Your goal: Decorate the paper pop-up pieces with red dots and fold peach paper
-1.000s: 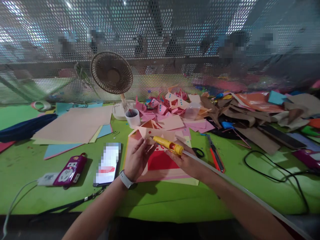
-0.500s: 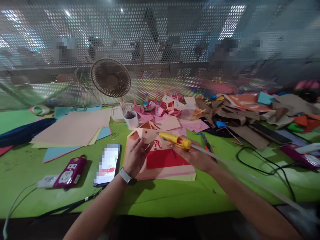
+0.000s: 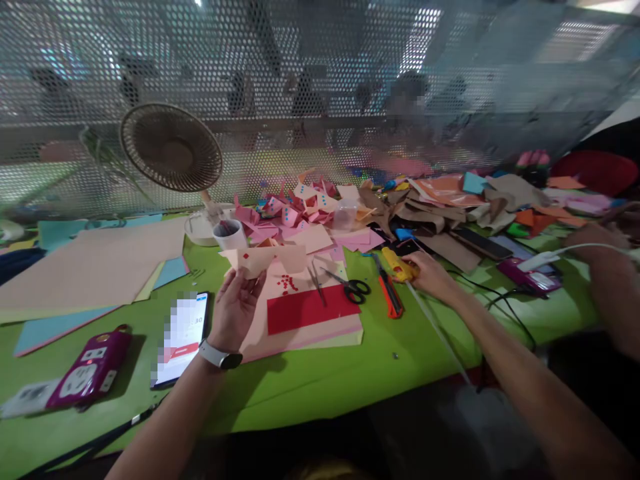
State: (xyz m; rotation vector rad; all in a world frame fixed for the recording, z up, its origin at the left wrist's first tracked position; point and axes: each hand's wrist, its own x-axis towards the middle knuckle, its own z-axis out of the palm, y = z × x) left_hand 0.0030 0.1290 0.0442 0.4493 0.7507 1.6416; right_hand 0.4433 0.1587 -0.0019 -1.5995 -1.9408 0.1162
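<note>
My left hand (image 3: 236,303) pinches a folded peach paper piece (image 3: 265,259) with a small red diamond on it, raised above the paper stack. To the right, my right hand (image 3: 431,275) is closed around the handle end of a yellow hot glue gun (image 3: 399,265), low over the table; a pale glue stick trails from its back. Below the folded piece lie small red paper bits (image 3: 287,285) and a red paper strip (image 3: 305,313) on peach sheets (image 3: 280,341). Tweezers (image 3: 317,283) and black-handled scissors (image 3: 356,291) rest there. An orange utility knife (image 3: 390,293) lies beside the glue gun.
A phone (image 3: 183,340) and a purple power strip (image 3: 90,367) lie at left. Behind stand a fan (image 3: 173,147) and a white cup (image 3: 230,235). Pink paper shapes (image 3: 300,213) and brown scraps (image 3: 425,213) pile at the back. Another person's arm (image 3: 613,280) reaches in at right.
My right hand has carried the glue gun away from the folded paper to the right, down beside the utility knife. The scissors and tweezers now show. The view has turned right.
</note>
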